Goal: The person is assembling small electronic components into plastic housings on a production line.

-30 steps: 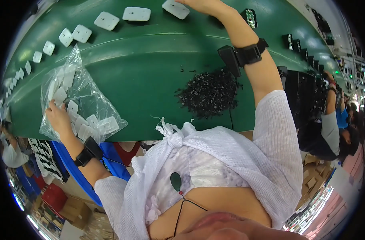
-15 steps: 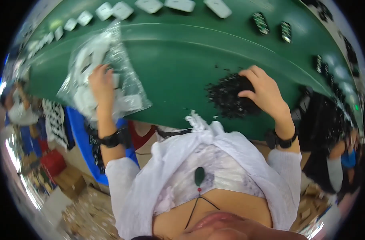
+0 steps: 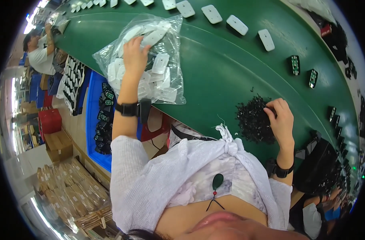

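My left hand (image 3: 135, 56) reaches over a clear plastic bag (image 3: 176, 44) and rests among the white plastic covers (image 3: 160, 63) in it. Its thumb stands apart from the fingers, and no cover is visibly gripped. Several flat rounded covers lie loosely stacked around that hand. At the right edge of a heap of small black parts (image 3: 252, 120), my right hand (image 3: 280, 118) has its thumb and forefinger drawn together. Anything between those fingertips is too small to make out.
White covers (image 3: 211, 14) and green circuit boards in casings (image 3: 295, 65) stand in a line along the green table (image 3: 206, 76). A blue bin (image 3: 95, 86) holding black parts with boards sits below the left edge. A black container (image 3: 318, 160) is at the right.
The view has turned, so bag and heap appear farther right. My right thumb and forefinger have come closer together at the heap's edge. My left hand stays at the bag.
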A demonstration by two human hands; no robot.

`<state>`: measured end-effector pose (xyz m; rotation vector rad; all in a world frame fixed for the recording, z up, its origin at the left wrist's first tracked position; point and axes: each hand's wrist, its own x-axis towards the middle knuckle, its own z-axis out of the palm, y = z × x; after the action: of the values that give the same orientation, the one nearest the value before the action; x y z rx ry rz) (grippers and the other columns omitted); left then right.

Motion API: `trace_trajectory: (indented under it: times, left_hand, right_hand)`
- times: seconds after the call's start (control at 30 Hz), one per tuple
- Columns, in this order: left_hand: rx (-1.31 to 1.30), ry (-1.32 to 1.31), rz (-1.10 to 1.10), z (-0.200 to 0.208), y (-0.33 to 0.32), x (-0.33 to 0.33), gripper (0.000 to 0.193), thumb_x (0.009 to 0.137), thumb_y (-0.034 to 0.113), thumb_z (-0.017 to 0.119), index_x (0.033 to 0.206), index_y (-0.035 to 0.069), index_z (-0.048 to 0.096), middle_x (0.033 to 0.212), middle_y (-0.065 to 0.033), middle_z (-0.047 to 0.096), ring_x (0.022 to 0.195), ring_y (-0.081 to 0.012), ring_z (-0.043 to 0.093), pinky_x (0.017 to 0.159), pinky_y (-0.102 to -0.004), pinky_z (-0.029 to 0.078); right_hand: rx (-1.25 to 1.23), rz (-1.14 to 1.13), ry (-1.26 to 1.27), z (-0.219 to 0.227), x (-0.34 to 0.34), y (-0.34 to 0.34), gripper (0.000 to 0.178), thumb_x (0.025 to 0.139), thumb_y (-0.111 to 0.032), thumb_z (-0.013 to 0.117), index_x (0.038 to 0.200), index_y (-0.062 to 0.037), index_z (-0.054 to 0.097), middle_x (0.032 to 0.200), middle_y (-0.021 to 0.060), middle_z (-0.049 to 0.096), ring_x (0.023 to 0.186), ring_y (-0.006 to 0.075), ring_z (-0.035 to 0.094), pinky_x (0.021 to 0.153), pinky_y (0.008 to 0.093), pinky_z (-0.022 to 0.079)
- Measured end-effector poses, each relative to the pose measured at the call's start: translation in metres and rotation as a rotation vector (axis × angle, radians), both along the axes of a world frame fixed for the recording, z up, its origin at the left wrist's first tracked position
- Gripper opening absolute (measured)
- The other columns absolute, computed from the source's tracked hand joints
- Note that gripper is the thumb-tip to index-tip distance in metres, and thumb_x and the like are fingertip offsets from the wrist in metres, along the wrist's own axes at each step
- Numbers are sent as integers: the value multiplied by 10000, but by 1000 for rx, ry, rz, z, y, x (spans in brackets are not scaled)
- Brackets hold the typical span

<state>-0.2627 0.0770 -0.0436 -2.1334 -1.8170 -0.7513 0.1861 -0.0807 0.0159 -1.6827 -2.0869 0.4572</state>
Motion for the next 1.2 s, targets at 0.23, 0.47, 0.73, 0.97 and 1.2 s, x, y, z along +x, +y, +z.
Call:
trace_trajectory:
  times: [0.23, 0.47, 0.73, 0.97, 1.2]
  left_hand:
    - [-87, 181, -2, -15, 27, 24, 426, 744, 349, 739, 1038, 73, 601, 920, -102, 594, 903, -299, 579, 750, -419, 488]
    - [20, 191, 56, 16, 14, 24, 116, 777, 178, 697, 824, 73, 688, 868, -89, 584, 846, -280, 559, 748, -404, 468]
    - [-158, -778, -272, 81, -44, 134, 131, 832, 9, 633, 952, 45, 671, 892, -96, 609, 696, -243, 584, 597, -310, 470]
    - [-168, -707, -705, 75, -86, 216, 226, 791, -38, 665, 996, 56, 673, 851, -100, 581, 695, -231, 585, 576, -304, 476]
    - [-147, -586, -779, 61, -88, 244, 246, 733, -46, 696, 959, 48, 676, 816, -91, 567, 663, -218, 587, 567, -293, 475]
  right_hand:
    - [-86, -143, 155, -20, 7, -11, 100, 860, -3, 611, 923, -14, 534, 782, 45, 513, 642, 123, 475, 587, 247, 414]
    - [-151, -177, 330, -16, 8, -9, 49, 909, -27, 575, 951, -11, 559, 781, 21, 561, 676, 79, 492, 618, 210, 410]
    - [-307, -237, 964, 14, -26, 12, 104, 923, -70, 586, 1007, -9, 596, 787, 33, 593, 653, 74, 529, 592, 202, 422]
    - [-409, -234, 1195, 22, -52, 28, 128, 931, -139, 605, 979, -22, 628, 762, 2, 594, 641, 51, 515, 576, 182, 404]
    - [-220, -220, 1019, 17, -52, 17, 142, 944, -152, 596, 974, -14, 615, 769, 1, 605, 666, 51, 524, 592, 199, 424]
